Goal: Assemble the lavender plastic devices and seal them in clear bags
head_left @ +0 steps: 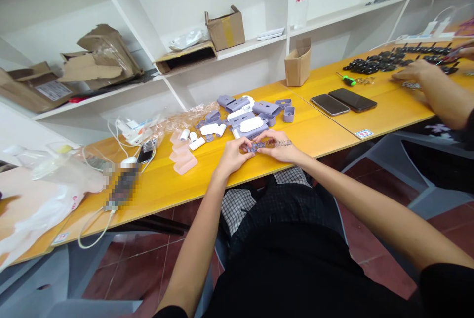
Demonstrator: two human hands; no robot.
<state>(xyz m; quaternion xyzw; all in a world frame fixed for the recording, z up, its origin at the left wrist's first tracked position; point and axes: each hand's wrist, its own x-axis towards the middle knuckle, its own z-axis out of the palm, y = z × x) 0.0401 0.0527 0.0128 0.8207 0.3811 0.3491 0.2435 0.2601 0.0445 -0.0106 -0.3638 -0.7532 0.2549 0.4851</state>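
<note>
My left hand (232, 154) and my right hand (278, 146) meet over the yellow table (177, 184) near its front edge. Together they pinch a small purple plastic piece (253, 146) with a long thin metal spring (276, 143) stretching to the right across my right fingers. Both hands have their fingers curled in on it. Just behind them lies a heap of purple and white plastic housings (249, 113). Small white cylinders (192, 138) and pale pink pieces (182, 156) lie to the left.
Two phones (343, 101) and a small cardboard box (298, 63) sit to the right. Another person's hands (414, 70) work among black parts (385, 60) at the far right. Plastic bags (40, 194), chargers and a blurred phone lie to the left. White shelves (229, 46) hold boxes behind.
</note>
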